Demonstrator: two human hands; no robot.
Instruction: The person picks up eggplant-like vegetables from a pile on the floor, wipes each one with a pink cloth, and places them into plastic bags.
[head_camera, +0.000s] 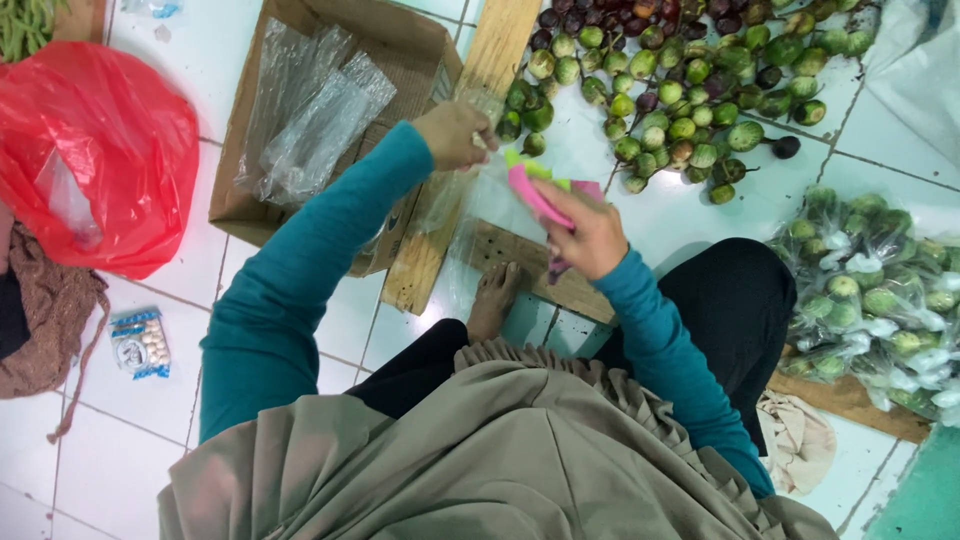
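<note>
Produce-packing spot on a tiled floor.
Loose round eggplants (680, 90) heaped on white floor tiles (120, 440), bagged eggplants (880, 290) stacked aside, clear plastic bags (310, 120) in a cardboard box (420, 50).

Glossy white tile floor (150, 400) is shining underfoot. Clear crinkly plastic bags (310, 110) are glinting in a matt brown cardboard box (400, 45). Rough bare wooden planks (500, 60) are lying beside smooth, waxy green eggplants (690, 100). The right hand (590, 235) is gripping a smooth pink plastic tool (535, 195); the left hand (455, 132) is pinching thin clear film (470, 195). A shiny red plastic bag (100, 150) is gleaming.
</note>
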